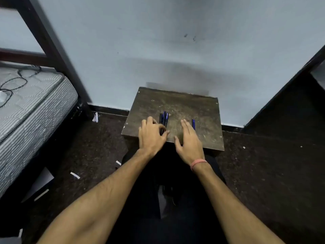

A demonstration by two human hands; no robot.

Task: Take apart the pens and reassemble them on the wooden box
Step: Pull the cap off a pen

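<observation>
My one camera sits on my head, looking forward and down at the wooden box (173,118) close before me; the wall (175,41) rises behind it, the bed (31,106) lies left.

You have a wooden box (175,106) whose top looks matt, worn and scuffed with pale scratches. On it, your pens (164,118) look like glossy dark-blue plastic. Around the box, the floor (263,164) is dark and speckled, rough-looking. Behind it the wall (158,50) is matt painted. Left of the box, the mattress (31,103) is quilted cloth.
</observation>
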